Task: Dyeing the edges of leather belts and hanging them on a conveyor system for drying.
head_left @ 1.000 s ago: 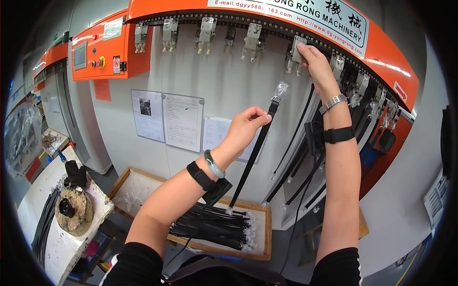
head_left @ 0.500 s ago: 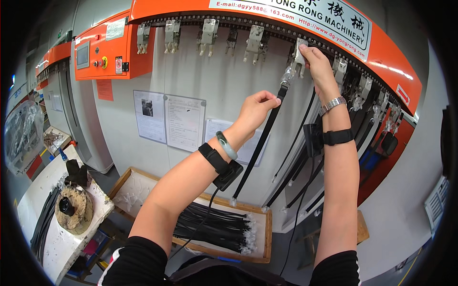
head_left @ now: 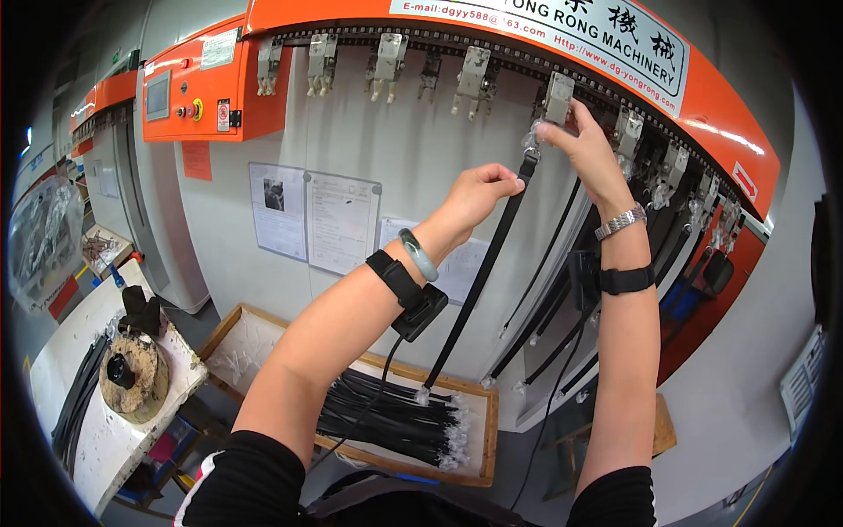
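My left hand (head_left: 477, 195) pinches a long black strap (head_left: 489, 268) just below its metal hook, which carries a clear plastic-wrapped end (head_left: 532, 136). The strap hangs down toward a wooden-framed tray (head_left: 487, 439). My right hand (head_left: 590, 158) is curled at a hanging metal clamp (head_left: 556, 95), index finger along its side and thumb lower, against the plastic-wrapped end. Whether that end sits inside the clamp is hidden.
An overhead orange rail (head_left: 724, 132) carries more clamps (head_left: 474, 79), several holding straps at right. An orange control box (head_left: 202, 88) is upper left. The tray holds black straps (head_left: 386, 413). A white worktable (head_left: 176, 413) with a round worn block stands at left.
My left hand has lifted the strap up and right to the clamp. My right hand has slid down the clamp, its thumb now at the wrapped end.
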{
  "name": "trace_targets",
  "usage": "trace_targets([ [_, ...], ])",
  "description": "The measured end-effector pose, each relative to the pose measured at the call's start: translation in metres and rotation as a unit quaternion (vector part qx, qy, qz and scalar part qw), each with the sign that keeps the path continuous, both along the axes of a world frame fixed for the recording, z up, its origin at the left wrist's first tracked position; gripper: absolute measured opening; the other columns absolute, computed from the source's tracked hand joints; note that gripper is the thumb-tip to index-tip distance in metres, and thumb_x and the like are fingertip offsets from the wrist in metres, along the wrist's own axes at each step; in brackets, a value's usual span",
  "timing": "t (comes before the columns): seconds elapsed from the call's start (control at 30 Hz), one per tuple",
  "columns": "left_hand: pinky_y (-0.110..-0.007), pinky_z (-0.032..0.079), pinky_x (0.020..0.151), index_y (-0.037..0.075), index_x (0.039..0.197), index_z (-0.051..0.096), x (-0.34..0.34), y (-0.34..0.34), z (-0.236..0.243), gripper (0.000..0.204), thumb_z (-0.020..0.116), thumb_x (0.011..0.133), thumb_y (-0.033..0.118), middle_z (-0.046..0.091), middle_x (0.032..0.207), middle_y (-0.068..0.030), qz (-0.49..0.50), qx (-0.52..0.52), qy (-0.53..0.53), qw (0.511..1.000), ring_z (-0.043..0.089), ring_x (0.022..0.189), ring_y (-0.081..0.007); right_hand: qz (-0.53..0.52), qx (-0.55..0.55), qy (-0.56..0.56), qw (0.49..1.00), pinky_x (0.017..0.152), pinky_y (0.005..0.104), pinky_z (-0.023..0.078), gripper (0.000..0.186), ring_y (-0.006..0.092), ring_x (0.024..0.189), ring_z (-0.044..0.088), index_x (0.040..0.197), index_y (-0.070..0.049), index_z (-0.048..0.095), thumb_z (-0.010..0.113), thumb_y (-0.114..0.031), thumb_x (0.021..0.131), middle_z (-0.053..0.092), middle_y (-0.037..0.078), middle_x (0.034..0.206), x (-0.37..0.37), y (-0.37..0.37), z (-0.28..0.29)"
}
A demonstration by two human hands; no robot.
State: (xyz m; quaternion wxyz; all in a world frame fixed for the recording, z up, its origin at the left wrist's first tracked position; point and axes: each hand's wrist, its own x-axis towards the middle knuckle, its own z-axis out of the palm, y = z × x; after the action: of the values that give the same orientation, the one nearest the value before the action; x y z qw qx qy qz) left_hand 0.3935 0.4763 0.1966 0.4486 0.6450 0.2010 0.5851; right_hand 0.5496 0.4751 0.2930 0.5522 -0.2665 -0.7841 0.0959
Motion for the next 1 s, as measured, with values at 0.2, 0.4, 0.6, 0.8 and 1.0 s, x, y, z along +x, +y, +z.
trace_targets([
  [0.2, -0.024, 0.030, 0.086, 0.010, 0.080, 0.058, 0.008, 0.004, -0.003, 0.010, 0.060, 0.082, 0.019, 0.056, 0.083, 0.0041, 0.011, 0.002, -0.005, 1.000, 0.046, 0.086, -0.0076, -0.062, 0.015, -0.035, 0.997, 0.086, 0.0306, 0.041, 0.067, 0.0184, 0.098, 0.051, 0.125, 0.003, 0.037, 0.068, -0.020, 0.070, 0.054, 0.013, 0.104, 0.002, 0.008, -0.003],
  [0.4, -0.022, 0.035, 0.082, 0.008, 0.085, 0.059, 0.022, 0.007, -0.008, 0.012, 0.061, 0.082, 0.019, 0.057, 0.084, 0.0027, 0.018, 0.008, -0.009, 1.000, 0.048, 0.086, -0.0074, -0.184, 0.230, 0.037, 0.955, 0.088, 0.0314, 0.040, 0.059, 0.0215, 0.108, 0.046, 0.125, 0.002, 0.039, 0.065, -0.016, 0.075, 0.047, 0.013, 0.117, 0.011, -0.015, -0.021],
  [0.6, -0.025, 0.045, 0.070, 0.004, 0.090, 0.058, -0.027, -0.021, -0.054, 0.014, 0.061, 0.078, 0.012, 0.060, 0.083, -0.0027, 0.153, 0.053, 0.023, 0.987, 0.054, 0.077, -0.0108, 0.059, 0.105, 0.222, 0.968, 0.094, 0.0307, 0.035, 0.039, 0.0191, 0.114, 0.043, 0.122, 0.004, 0.042, 0.049, -0.007, 0.085, 0.045, 0.013, 0.124, -0.066, -0.105, -0.108],
  [0.8, -0.033, 0.041, 0.076, 0.004, 0.078, 0.058, -0.139, -0.124, -0.125, 0.010, 0.061, 0.075, 0.013, 0.056, 0.075, -0.0093, 0.324, 0.118, 0.181, 0.921, 0.050, 0.084, -0.0221, 0.167, -0.147, 0.216, 0.951, 0.083, 0.0284, 0.037, 0.031, 0.0163, 0.098, 0.044, 0.116, 0.004, 0.044, 0.046, -0.003, 0.086, 0.046, 0.009, 0.111, -0.133, -0.150, -0.223],
  [1.0, -0.038, 0.043, 0.065, 0.004, 0.076, 0.061, -0.325, -0.338, -0.155, 0.017, 0.061, 0.077, 0.020, 0.055, 0.070, -0.0142, 0.564, -0.018, 0.329, 0.758, 0.054, 0.072, -0.0299, 0.326, -0.348, 0.096, 0.874, 0.071, 0.0241, 0.039, 0.022, 0.0117, 0.086, 0.046, 0.107, 0.001, 0.051, 0.047, -0.007, 0.087, 0.051, 0.006, 0.097, -0.240, -0.166, -0.299],
])
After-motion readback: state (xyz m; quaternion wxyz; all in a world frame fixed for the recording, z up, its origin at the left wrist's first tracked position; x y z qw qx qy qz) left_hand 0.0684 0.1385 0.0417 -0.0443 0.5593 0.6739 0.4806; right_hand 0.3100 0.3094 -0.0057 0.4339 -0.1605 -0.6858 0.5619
